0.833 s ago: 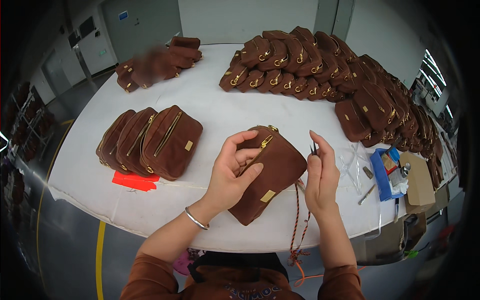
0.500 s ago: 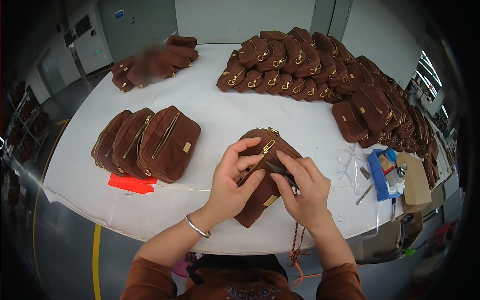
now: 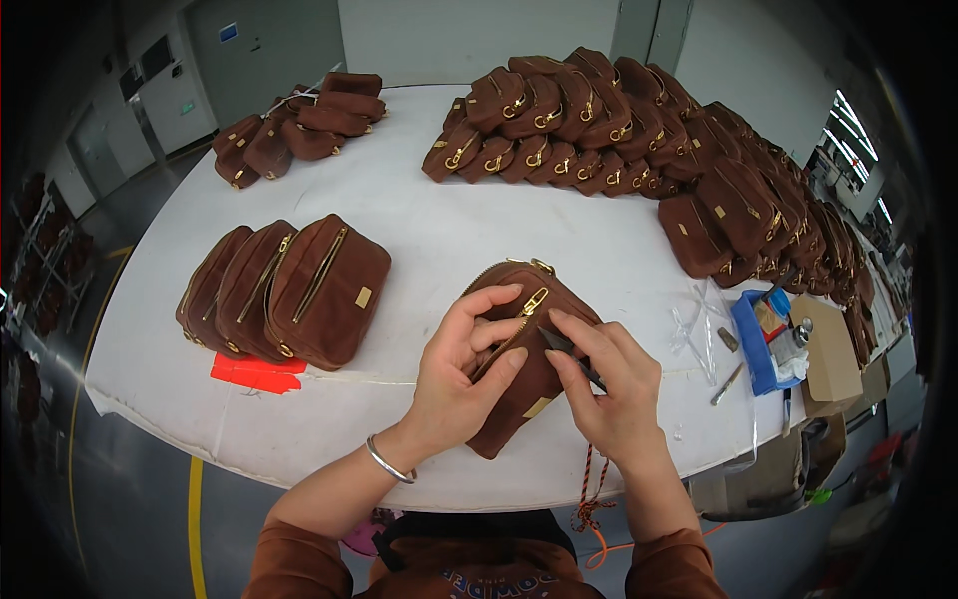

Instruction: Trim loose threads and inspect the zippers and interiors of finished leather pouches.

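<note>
A brown zippered pouch [image 3: 516, 399] with a gold zip pull and a small gold plate stands tilted on the table in front of me. My left hand [image 3: 467, 359] is closed on its front along the open zipper, thumb and fingers pinching the edge. Close by, my right hand [image 3: 611, 384] pinches small dark thread snips [image 3: 561, 343], their blades pointing at the zipper's edge. The handles are mostly hidden in my palm. An orange-and-black cord [image 3: 589, 489] hangs below that hand.
Three similar brown pouches [image 3: 334, 290] stand at the left beside red tape [image 3: 257, 373]. More pouches [image 3: 334, 118] lie far left, and a large pile [image 3: 589, 115] fills the far right. At right are a blue bin [image 3: 755, 344], a cardboard box [image 3: 834, 359] and a brush [image 3: 728, 384].
The view has shifted slightly, and a blur over the far-left pouches is gone. The snips' tip sits marginally differently at the zipper; both hands keep almost the same grip.
</note>
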The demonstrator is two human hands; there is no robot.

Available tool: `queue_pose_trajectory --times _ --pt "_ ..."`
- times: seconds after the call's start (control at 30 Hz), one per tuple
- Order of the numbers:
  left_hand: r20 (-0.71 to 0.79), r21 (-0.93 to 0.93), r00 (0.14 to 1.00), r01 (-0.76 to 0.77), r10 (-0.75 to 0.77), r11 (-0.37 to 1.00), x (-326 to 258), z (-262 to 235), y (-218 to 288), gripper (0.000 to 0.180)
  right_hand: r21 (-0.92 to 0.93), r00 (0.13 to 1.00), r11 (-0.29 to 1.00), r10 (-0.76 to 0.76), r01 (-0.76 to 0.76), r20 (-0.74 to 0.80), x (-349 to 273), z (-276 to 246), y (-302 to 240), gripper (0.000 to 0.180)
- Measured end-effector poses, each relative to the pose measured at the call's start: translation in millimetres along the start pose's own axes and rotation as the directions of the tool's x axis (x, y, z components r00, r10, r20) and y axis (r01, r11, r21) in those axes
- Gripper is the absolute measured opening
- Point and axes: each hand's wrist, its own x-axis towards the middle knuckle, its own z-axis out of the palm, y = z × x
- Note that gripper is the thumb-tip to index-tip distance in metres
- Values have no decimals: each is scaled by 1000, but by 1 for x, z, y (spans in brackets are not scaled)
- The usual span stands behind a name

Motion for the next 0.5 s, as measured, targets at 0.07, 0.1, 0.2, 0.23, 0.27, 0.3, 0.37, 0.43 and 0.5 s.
queue_pose_trajectory --times 0.07,0.1,0.2,0.23,0.27,0.3,0.37,0.43,0.5 --pt "6 4 1000 -2 2 1000 0 0 0 51 -44 1000 999 10 -10 5 -1 -1 -2 37" --pt "12 6 1000 -6 6 1000 0 1 0 51 -57 1000 998 4 -5 -6 -1 -1 -2 37" --pt "21 -9 1000 -8 9 1000 -1 0 -2 50 -64 1000 998 -2 0 -21 -2 0 -1 37" --pt "19 -8 1000 -7 8 1000 -1 0 -2 50 -59 1000 998 -3 1 -25 -2 0 -1 37" --pt "23 -13 1000 -9 10 1000 -1 0 -2 50 -61 1000 998 -2 0 -25 -2 0 0 37" --pt "27 -17 1000 -11 12 1000 -1 1 -3 50 -66 1000 998 -7 5 -27 -2 0 0 37" --pt "25 -13 1000 -7 7 1000 -1 1 -2 50 -70 999 997 -12 10 -30 -3 0 1 37" --pt "22 -9 1000 -2 2 1000 -1 2 -2 50 -68 1000 998 -15 13 -22 -3 0 1 38" --pt "24 0 1000 -6 6 1000 -1 1 -2 50 -65 1000 998 -1 0 -22 -2 1 -1 39"
